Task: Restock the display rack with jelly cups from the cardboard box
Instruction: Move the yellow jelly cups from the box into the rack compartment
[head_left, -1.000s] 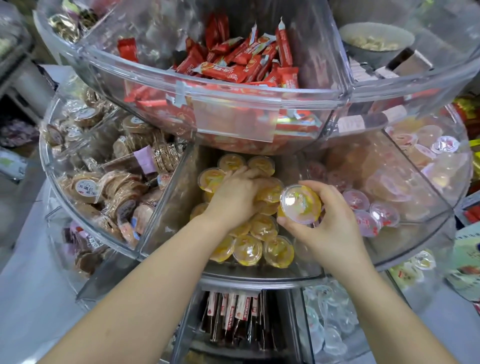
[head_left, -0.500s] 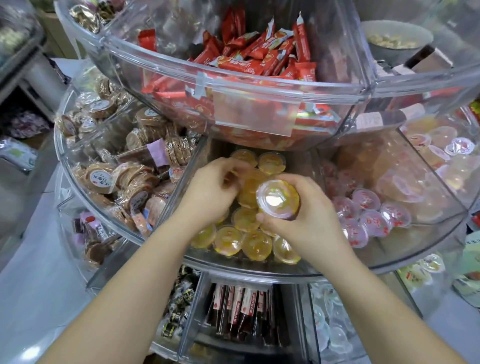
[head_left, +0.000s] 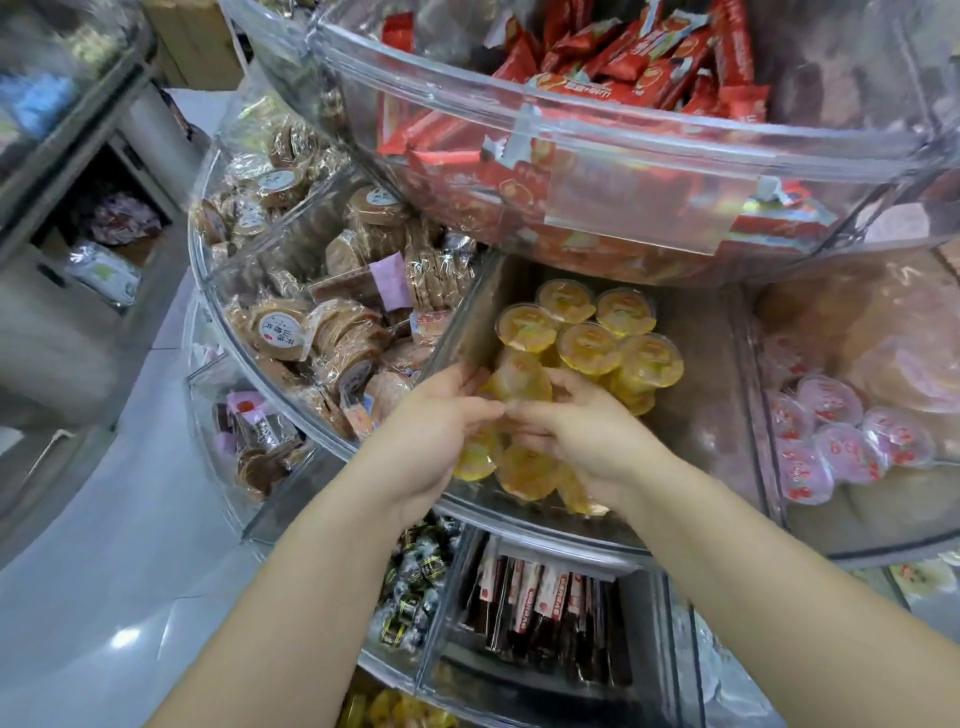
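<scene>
Head view, left hand: the left hand (head_left: 441, 415) reaches into the compartment with fingers curled against the near side of a tilted, round, clear plastic jelly cup with yellow filling (head_left: 519, 379); it appears to pinch the cup's edge, though blur hides the exact contact.
Right hand: the right hand (head_left: 576, 431) meets the left over the pile, fingers bent around the same tilted cup from the other side (thumb hidden, so how firm the hold is I cannot tell).
Jelly cups: the other yellow foil-lidded jelly cups (head_left: 587, 345) lie heaped in the middle compartment of the clear acrylic display rack (head_left: 519, 512), some upright at the back, others under and just beside the hands.
Handling: likely light and rigid at the rim, with smooth, slippery walls and a thin film lid that could dent or puncture; best taken across the rim between thumb and fingers, not pressed on the lid.
Neighbours: wrapped brown round biscuits (head_left: 283, 327) fill the compartment to the left, pink-lidded jelly cups (head_left: 831, 441) the one to the right, red snack packets (head_left: 623, 78) the tier above.
Cardboard box: not in view.
</scene>
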